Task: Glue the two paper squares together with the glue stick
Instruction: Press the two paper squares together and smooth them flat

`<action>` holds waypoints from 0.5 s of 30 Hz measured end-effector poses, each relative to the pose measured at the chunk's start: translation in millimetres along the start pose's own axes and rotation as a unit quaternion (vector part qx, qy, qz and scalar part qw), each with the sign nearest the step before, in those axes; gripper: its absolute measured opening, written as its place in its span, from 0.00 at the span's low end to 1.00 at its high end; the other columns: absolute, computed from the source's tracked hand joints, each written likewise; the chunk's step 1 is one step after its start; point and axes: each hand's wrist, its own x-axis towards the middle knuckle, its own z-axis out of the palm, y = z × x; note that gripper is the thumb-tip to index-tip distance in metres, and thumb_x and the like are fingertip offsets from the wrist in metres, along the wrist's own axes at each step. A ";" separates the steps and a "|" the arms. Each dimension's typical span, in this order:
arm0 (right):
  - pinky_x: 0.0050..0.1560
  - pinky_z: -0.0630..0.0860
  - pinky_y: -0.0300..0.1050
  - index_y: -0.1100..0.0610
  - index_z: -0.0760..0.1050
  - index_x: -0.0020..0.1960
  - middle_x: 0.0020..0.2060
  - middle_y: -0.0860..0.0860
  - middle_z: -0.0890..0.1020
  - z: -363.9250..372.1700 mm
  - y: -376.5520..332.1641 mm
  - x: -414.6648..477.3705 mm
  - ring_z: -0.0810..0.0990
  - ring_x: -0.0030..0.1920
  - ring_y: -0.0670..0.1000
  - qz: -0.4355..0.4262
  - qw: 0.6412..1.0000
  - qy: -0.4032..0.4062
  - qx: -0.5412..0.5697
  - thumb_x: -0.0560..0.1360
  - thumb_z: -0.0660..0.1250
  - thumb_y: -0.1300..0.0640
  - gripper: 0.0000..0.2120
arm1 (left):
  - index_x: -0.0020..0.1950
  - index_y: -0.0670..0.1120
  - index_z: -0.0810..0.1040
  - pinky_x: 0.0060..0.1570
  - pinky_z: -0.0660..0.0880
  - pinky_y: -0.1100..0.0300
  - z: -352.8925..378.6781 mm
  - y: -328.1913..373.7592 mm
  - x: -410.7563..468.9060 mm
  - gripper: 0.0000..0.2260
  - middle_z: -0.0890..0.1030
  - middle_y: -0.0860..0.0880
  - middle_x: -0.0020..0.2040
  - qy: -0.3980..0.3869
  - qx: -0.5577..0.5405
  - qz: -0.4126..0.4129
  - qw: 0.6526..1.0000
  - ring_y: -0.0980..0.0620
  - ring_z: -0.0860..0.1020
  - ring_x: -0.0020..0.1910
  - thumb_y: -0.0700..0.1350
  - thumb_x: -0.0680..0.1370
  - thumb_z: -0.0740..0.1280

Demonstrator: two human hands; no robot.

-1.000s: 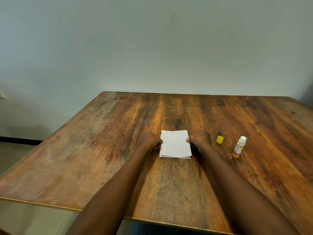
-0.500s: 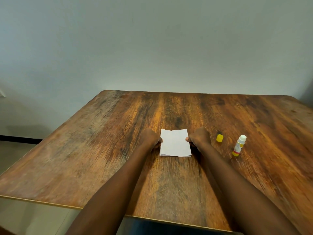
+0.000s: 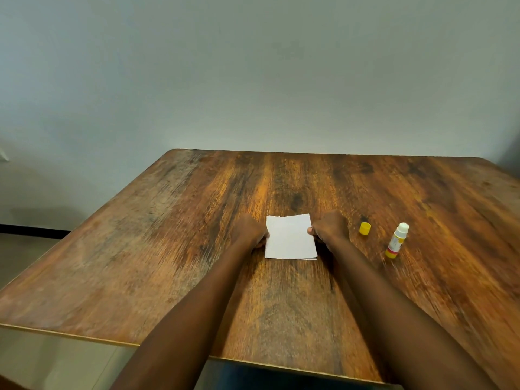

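Both hands, left (image 3: 250, 230) and right (image 3: 330, 228), pinch the papers (image 3: 289, 237) mid-tabletop (image 3: 168, 249), lining them up so they stick.

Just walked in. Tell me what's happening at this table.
A person is gluing paper. Both hands are on a stack of white paper squares lying on the wooden table: the left hand at its left edge, the right hand at its right edge. A second sheet's edge peeks out at the bottom. To the right, the glue stick sits uncapped, untouched, with its yellow cap apart beside it.
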 end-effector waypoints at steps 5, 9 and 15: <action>0.39 0.73 0.45 0.69 0.80 0.48 0.49 0.63 0.83 0.6 -0.7 -1.4 0.82 0.48 0.61 -0.002 1.000 0.000 -0.005 0.68 0.74 0.64 0.12 | 0.43 0.32 0.80 0.47 0.80 0.51 1.0 -1.9 0.8 0.05 0.83 0.36 0.42 0.000 -0.005 0.007 1.000 0.45 0.79 0.35 0.35 0.72 0.68; 0.38 0.71 0.44 0.68 0.80 0.49 0.49 0.62 0.83 1.1 -1.7 -3.0 0.82 0.47 0.60 -0.005 1.000 0.000 -0.018 0.69 0.74 0.63 0.12 | 0.44 0.32 0.80 0.47 0.80 0.51 1.4 -2.2 1.0 0.06 0.83 0.35 0.43 0.003 -0.007 0.009 1.000 0.45 0.79 0.35 0.35 0.73 0.68; 0.37 0.70 0.44 0.67 0.79 0.49 0.50 0.61 0.83 1.6 -2.8 -4.8 0.82 0.48 0.60 -0.011 0.999 0.003 -0.035 0.69 0.74 0.62 0.12 | 0.46 0.33 0.80 0.48 0.80 0.49 3.1 -1.9 -0.6 0.07 0.83 0.36 0.44 0.021 0.023 0.022 0.999 0.43 0.82 0.40 0.37 0.73 0.69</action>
